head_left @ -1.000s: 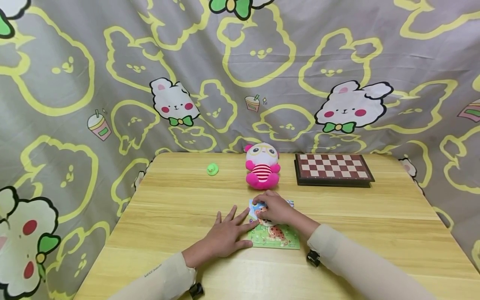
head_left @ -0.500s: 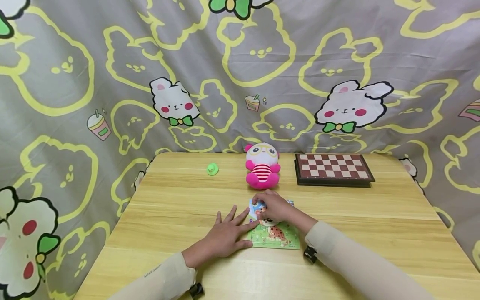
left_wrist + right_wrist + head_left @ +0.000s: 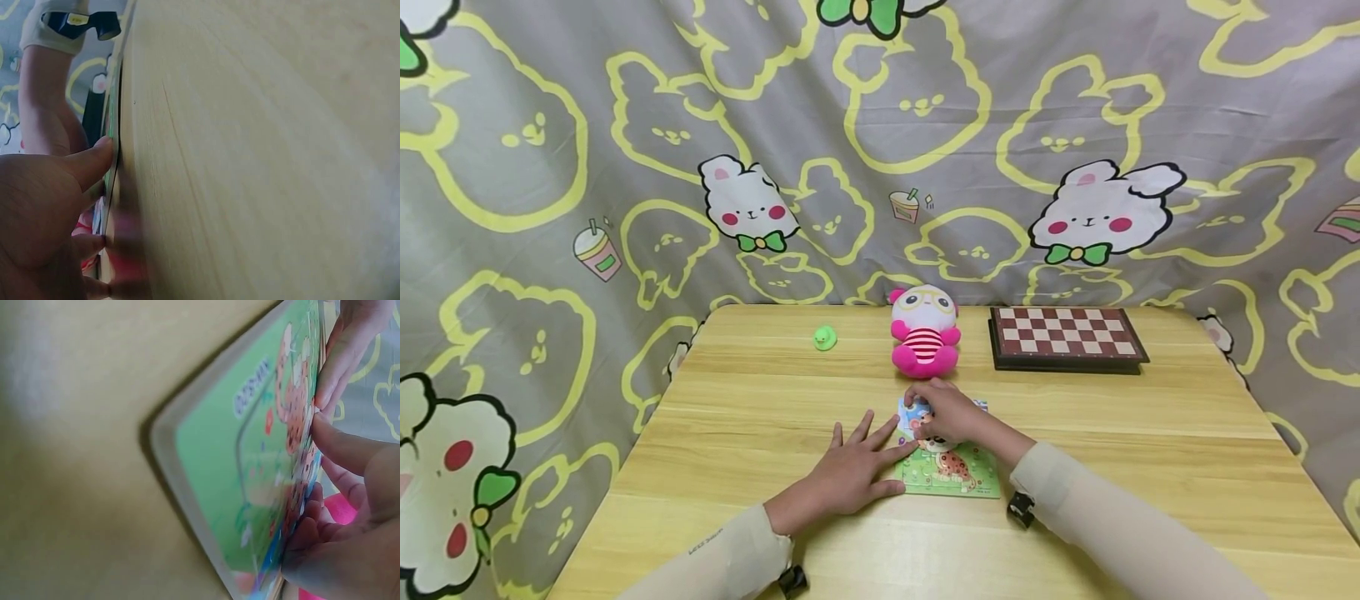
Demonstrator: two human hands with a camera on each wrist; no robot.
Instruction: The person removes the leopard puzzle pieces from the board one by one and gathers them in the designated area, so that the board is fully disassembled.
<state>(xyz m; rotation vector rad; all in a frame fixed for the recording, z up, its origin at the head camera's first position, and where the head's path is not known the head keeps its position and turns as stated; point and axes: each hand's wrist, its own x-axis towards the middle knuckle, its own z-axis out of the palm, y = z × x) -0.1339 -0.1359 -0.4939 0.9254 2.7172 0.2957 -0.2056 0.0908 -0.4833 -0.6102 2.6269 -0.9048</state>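
A jigsaw puzzle board [image 3: 917,481] with a spotted leopard on green grass lies flat on the table in the head view. My left hand [image 3: 847,475] lies palm down with fingers spread, its fingertips and thumb on the board's left edge. Over the upper part of the puzzle, my right hand [image 3: 951,414] bends its fingers, thumb and index apart and touching the picture. Whether they pinch a single piece is hidden. In the right wrist view the right thumb [image 3: 344,445] rests on the board beside a left fingertip. The left thumb [image 3: 90,165] touches the board's edge in the left wrist view.
Behind the puzzle sits a pink and white panda plush [image 3: 925,333]. A folded checkered board case [image 3: 1067,337] lies to its right, a small green toy duck [image 3: 825,338] to its left. A patterned curtain [image 3: 925,125] hangs behind the wooden table [image 3: 737,400].
My right forearm has shifted slightly to the left, and the right hand stays over the same part of the puzzle. The left hand has not moved.
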